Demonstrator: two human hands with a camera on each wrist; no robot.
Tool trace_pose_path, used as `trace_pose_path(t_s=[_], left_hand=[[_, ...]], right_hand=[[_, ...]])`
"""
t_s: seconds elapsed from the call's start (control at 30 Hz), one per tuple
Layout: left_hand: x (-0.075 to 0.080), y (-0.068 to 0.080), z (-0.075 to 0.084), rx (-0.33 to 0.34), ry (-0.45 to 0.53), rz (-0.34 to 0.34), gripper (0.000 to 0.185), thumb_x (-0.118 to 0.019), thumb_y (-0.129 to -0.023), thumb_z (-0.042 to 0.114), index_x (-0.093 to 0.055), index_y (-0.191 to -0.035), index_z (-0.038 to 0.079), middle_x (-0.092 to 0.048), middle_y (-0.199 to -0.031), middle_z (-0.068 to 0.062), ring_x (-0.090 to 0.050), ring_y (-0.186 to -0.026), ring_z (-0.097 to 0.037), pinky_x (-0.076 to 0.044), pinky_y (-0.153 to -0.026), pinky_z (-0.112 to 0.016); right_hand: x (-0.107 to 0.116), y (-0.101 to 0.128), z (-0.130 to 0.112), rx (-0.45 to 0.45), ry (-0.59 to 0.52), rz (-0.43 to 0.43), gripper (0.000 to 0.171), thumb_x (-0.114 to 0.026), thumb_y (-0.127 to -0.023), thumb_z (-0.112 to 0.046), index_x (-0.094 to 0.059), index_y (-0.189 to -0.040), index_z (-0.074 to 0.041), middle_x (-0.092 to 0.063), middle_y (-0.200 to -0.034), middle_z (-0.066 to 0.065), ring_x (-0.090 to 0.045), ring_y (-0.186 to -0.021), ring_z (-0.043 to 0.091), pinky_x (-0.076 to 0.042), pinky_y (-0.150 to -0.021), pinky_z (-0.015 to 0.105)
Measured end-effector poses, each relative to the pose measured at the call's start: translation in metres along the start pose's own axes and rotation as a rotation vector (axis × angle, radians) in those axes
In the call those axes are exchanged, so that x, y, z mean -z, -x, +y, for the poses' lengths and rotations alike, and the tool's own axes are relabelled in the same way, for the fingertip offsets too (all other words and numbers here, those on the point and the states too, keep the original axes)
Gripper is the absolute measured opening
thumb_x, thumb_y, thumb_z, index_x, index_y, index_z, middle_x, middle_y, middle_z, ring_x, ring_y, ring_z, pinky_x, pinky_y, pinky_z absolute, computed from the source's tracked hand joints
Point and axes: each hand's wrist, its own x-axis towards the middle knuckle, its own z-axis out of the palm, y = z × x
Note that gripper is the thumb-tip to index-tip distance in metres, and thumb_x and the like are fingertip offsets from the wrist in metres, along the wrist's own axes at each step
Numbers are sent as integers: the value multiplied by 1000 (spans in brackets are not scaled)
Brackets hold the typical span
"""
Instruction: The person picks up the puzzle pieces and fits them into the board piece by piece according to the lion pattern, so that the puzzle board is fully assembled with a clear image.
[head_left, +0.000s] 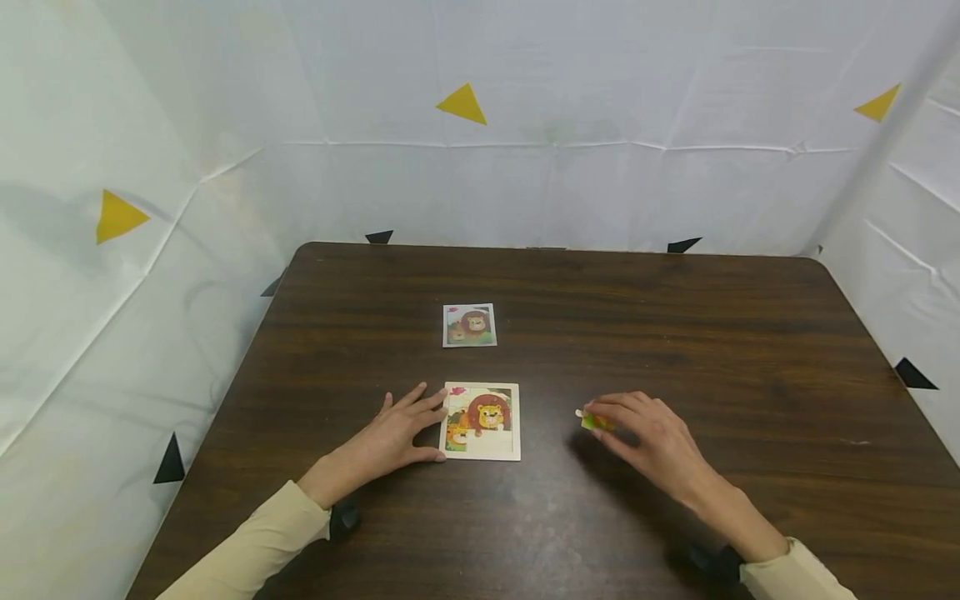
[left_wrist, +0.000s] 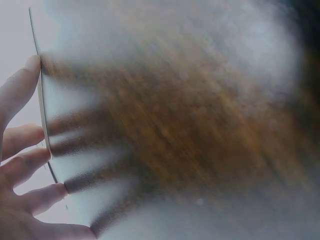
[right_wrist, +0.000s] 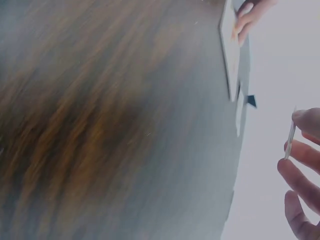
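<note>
The left hand point(head_left: 393, 437) is lying flat on the desk point(head_left: 675, 333) with fingers straight and spread, its fingertips touching the left edge of the lion puzzle board point(head_left: 482, 421), which is sitting near the middle of the desk, toward the front edge. Behind the board, toward the back edge, a small lion picture card point(head_left: 469, 325) is lying. To the right, the right hand point(head_left: 648, 437) is pinching a green and orange puzzle piece point(head_left: 596, 422) just above the desk.
</note>
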Motion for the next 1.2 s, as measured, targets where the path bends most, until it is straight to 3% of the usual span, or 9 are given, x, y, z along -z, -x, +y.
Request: trace_pose_path(t_s=[0.5,0.77,0.9,0.97,1.03,1.13,1.2], left_hand=[[1,1,2,12,5,-4,68,-73,-79,44,-55,-135,11,-35,-153,-6,-21,-144,-35,-18,-102,-73],[0,0,1,3,1,-1,69,-73,-79,46,-55,-136,11,-35,-153,-5,-21,-143,-35,-19,-102,-72],[0,0,1,-4,-2,3,70,-72,-80,46,-54,-137,11,-34,-153,-5,-21,-144,-35,-18,-102,-72],[1,1,1,-5,1,2,70,-72,-80,46,-53,-137,11,-34,-153,-5,-20,-144,-35,-18,-102,-72],[1,1,1,-4,3,3,70,-72,-80,46,-53,-137,11,-34,-153,-5,-20,-144,-35,-18,-102,-72],[1,1,1,-1,2,2,70,-72,-80,46,-53,-137,11,-34,-153,-5,-20,-144,-35,-18,-102,-72],[0,1,1,-4,3,6,70,-72,-80,45,-53,-137,10,-34,-153,-6,-20,-144,-35,-19,-102,-72]], right_hand=[[-2,-13,-11,-2,-27,-40,46,-44,-98,-47,-70,-107,-10,-70,-105,2,-59,-89,16,-45,-66,31],[-4,-22,-14,25,-35,-76,43,-41,-99,-46,-72,-103,-16,-67,-106,1,-58,-93,17,-47,-67,36],[-6,-25,-15,55,-38,-90,24,-59,-95,-33,-73,-104,-15,-66,-107,3,-58,-93,20,-48,-68,39],[-7,-26,-16,48,-40,-110,23,-60,-95,-32,-73,-105,-16,-66,-108,3,-57,-94,20,-47,-69,38],[-8,-28,-18,34,-43,-128,26,-58,-96,-35,-73,-105,-16,-66,-109,3,-57,-95,20,-47,-69,38],[-10,-31,-20,24,-46,-140,46,-39,-99,-46,-73,-105,-16,-66,-109,3,-56,-96,19,-46,-70,37],[-12,-32,-21,33,-48,-133,46,-38,-99,-46,-73,-105,-16,-66,-109,3,-57,-95,20,-47,-70,37]])
